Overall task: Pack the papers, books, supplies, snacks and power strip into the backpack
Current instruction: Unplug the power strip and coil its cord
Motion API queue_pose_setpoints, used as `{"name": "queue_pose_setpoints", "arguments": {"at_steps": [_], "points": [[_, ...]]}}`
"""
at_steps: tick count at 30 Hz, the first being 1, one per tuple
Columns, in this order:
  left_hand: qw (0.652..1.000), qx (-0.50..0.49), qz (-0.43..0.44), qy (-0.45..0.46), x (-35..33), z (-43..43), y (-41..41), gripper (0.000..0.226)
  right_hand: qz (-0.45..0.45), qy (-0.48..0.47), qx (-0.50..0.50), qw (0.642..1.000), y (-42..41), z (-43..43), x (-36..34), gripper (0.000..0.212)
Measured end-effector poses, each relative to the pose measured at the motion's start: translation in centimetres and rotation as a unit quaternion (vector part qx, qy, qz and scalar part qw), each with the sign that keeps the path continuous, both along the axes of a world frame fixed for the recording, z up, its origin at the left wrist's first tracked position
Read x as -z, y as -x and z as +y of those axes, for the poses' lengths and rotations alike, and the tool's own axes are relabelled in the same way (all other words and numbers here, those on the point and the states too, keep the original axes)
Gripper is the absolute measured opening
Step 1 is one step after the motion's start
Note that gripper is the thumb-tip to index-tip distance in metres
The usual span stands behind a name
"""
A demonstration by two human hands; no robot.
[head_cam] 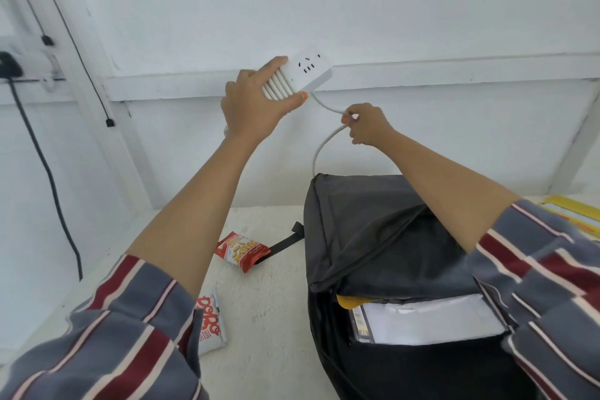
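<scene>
Head view: one power strip [305, 75], two snack packets [243, 250] [209, 325], one open backpack [383, 237]. Left hand [253, 101] grips strip with coiled cord, raised above table [266, 302]. Right hand [367, 125] pinches loose cord [324, 143], beside strip, over backpack.

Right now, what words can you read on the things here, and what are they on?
"POPS": white snack packet, red letters.
Red snack packet: writing too blurred to read.
Label inside the backpack: too small to read.
</scene>
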State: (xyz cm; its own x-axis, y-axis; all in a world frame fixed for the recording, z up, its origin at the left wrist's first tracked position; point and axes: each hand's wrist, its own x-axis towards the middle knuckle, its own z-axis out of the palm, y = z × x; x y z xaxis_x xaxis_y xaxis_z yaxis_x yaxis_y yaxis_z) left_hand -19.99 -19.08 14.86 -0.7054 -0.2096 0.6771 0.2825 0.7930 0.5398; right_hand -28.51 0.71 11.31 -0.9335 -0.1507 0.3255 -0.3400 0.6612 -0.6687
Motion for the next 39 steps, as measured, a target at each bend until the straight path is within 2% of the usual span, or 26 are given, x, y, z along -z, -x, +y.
{"name": "queue_pose_setpoints", "arguments": {"at_steps": [6, 9, 11, 13, 16, 18, 21, 25, 28, 30, 33, 39], "points": [[0.999, 0.007, -0.033, 0.009, 1.5, -0.4, 1.2, 0.062, 0.181, 0.017, 0.136, 0.974, 1.4, 2.6, -3.3, 0.027], [0.998, 0.036, -0.036, -0.023, 1.8, 0.4, 2.0, 0.064, 0.24, -0.067, 0.204, 0.947, 0.6, 4.6, -6.4, 0.025], [0.996, 0.062, -0.035, -0.052, 1.5, 1.3, 2.2, 0.065, 0.285, -0.084, 0.189, 0.936, -0.2, 6.6, -7.9, 0.026], [0.993, 0.085, -0.028, -0.073, 1.0, 2.3, 2.2, 0.065, 0.315, -0.064, 0.116, 0.94, -0.8, 9.2, -8.7, 0.024], [0.99, 0.11, -0.019, -0.081, 0.3, 4.1, 2.1, 0.062, 0.239, 0.005, 0.012, 0.971, -3.0, 12.5, -8.7, 0.015], [0.989, 0.126, -0.016, -0.078, 0.1, 5.1, 1.8, 0.061, 0.205, 0.017, -0.013, 0.978, -4.8, 13.9, -8.3, 0.019], [0.984, 0.15, -0.022, -0.091, 0.2, 6.6, 1.1, 0.059, 0.178, -0.036, -0.015, 0.983, -6.9, 15.3, -7.0, 0.022], [0.971, 0.195, -0.033, -0.132, 0.1, 8.8, -0.1, 0.05, 0.08, -0.108, -0.018, 0.991, -9.0, 15.5, -4.2, 0.021], [0.969, 0.209, -0.041, -0.126, 0.3, 10.6, -0.7, 0.047, 0.028, -0.151, -0.036, 0.987, -10.6, 15.3, -2.6, 0.018], [0.975, 0.196, -0.046, -0.092, 0.9, 11.6, -0.8, 0.049, 0.001, -0.16, -0.062, 0.985, -12.0, 15.3, -2.3, 0.016], [0.986, 0.152, -0.069, 0.018, 2.4, 13.0, -1.1, 0.055, -0.011, -0.158, -0.09, 0.983, -13.6, 16.2, -2.2, 0.016], [0.974, 0.126, -0.128, 0.141, 5.2, 16.2, -3.4, 0.063, -0.001, -0.141, -0.15, 0.979, -15.9, 17.7, -1.9, 0.015]]}}
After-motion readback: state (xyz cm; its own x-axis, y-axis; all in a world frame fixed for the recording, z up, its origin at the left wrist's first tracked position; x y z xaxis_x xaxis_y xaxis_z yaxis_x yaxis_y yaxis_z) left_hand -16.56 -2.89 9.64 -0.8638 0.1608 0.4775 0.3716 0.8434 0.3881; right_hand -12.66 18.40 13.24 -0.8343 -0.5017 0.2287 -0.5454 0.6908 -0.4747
